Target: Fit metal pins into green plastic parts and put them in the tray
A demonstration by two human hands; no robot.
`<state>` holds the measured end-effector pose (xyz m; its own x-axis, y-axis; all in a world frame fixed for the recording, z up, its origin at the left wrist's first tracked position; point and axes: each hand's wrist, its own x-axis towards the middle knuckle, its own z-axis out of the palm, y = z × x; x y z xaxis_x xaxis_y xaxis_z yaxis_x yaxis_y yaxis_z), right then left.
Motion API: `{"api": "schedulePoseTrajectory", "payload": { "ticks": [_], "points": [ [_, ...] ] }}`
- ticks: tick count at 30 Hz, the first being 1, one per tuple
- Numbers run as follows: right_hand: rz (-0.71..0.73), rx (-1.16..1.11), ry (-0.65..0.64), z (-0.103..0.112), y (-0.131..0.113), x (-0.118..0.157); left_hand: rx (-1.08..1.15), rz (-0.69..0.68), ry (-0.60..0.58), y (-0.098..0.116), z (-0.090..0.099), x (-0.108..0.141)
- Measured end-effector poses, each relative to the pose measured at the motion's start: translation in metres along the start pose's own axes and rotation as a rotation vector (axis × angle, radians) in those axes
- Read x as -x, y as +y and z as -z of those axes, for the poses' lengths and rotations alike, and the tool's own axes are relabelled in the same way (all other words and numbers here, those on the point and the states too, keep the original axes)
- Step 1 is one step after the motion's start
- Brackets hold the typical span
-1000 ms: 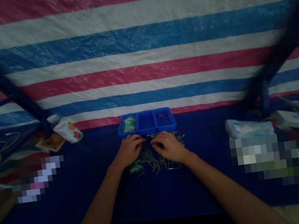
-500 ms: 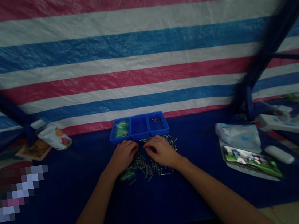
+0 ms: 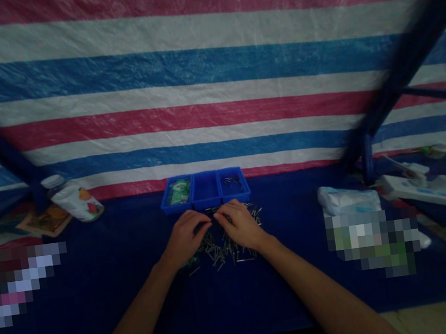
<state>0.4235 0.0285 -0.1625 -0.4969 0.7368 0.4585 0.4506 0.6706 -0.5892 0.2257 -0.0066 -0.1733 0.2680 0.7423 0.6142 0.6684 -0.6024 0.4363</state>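
Loose metal screws (image 3: 217, 252) lie heaped on the dark blue tabletop (image 3: 225, 309), under and between my hands. My left hand (image 3: 187, 237) is at the heap's left side, thumb and fingertips pinched together; anything between them is too small to make out. Over the right part of the heap, my right hand (image 3: 239, 224) has its thumb and index finger close together, contents hidden. Behind them stand three joined blue bins: the left bin (image 3: 165, 202) holds small green packets, the middle bin (image 3: 205, 188) looks bare, and the right bin (image 3: 245, 186) holds a few dark screws. Green packets lie partly beneath my left hand.
A white bottle (image 3: 74, 200) lies tilted at the back left beside a flat packet (image 3: 45, 220). To the right are a plastic pouch (image 3: 348, 200), a pixelated area and a power strip (image 3: 435, 191). Blue frame posts flank the striped sheet (image 3: 200, 115).
My left hand has moved slightly right, its thumb now extended to meet the fingertips. My right hand's fingertips have come closer to it. The view has shifted slightly.
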Motion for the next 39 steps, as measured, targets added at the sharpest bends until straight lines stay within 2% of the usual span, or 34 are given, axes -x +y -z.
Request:
{"api": "schedulePoseTrajectory", "payload": {
  "ticks": [4, 9, 12, 17, 22, 25, 27, 30, 32, 34, 36, 37, 39],
  "points": [
    [-0.053, -0.220, 0.055, 0.003, 0.005, -0.004, 0.029, 0.108, 0.069, 0.003, 0.001, 0.001],
    [-0.229, -0.610, 0.099, 0.022, 0.018, -0.012, 0.056, 0.220, 0.222, 0.003, 0.011, -0.001],
    [-0.339, -0.745, 0.145, 0.033, 0.025, -0.014, 0.088, 0.267, 0.272, -0.001, 0.015, -0.002],
    [-0.530, -0.698, 0.133, 0.039, 0.029, -0.012, 0.034, 0.305, 0.278, -0.005, 0.017, -0.003],
    [-0.647, -0.792, 0.287, 0.037, 0.031, -0.015, 0.019, 0.295, 0.254, -0.005, 0.015, -0.005],
    [-0.642, -0.710, 0.316, 0.036, 0.031, -0.018, 0.010, 0.267, 0.253, -0.008, 0.013, -0.005],
    [-0.567, -0.590, 0.307, 0.040, 0.027, -0.014, 0.002, 0.258, 0.264, -0.009, 0.013, -0.004],
    [-0.401, -0.362, 0.289, 0.058, 0.013, 0.015, 0.013, 0.276, 0.268, -0.010, 0.015, -0.002],
    [-0.307, -0.103, 0.347, 0.076, 0.003, 0.054, 0.042, 0.298, 0.272, -0.008, 0.017, -0.002],
    [-0.251, 0.263, 0.486, 0.092, 0.000, 0.104, 0.064, 0.312, 0.285, -0.006, 0.020, -0.002],
    [-0.288, 0.601, 0.668, 0.103, 0.004, 0.154, 0.059, 0.320, 0.298, -0.005, 0.022, -0.003],
    [-0.370, 0.753, 0.765, 0.106, 0.007, 0.177, 0.050, 0.322, 0.302, -0.004, 0.022, -0.004],
    [-0.553, 0.885, 0.782, 0.107, 0.016, 0.212, 0.030, 0.322, 0.304, -0.004, 0.022, -0.005]
  ]
}}
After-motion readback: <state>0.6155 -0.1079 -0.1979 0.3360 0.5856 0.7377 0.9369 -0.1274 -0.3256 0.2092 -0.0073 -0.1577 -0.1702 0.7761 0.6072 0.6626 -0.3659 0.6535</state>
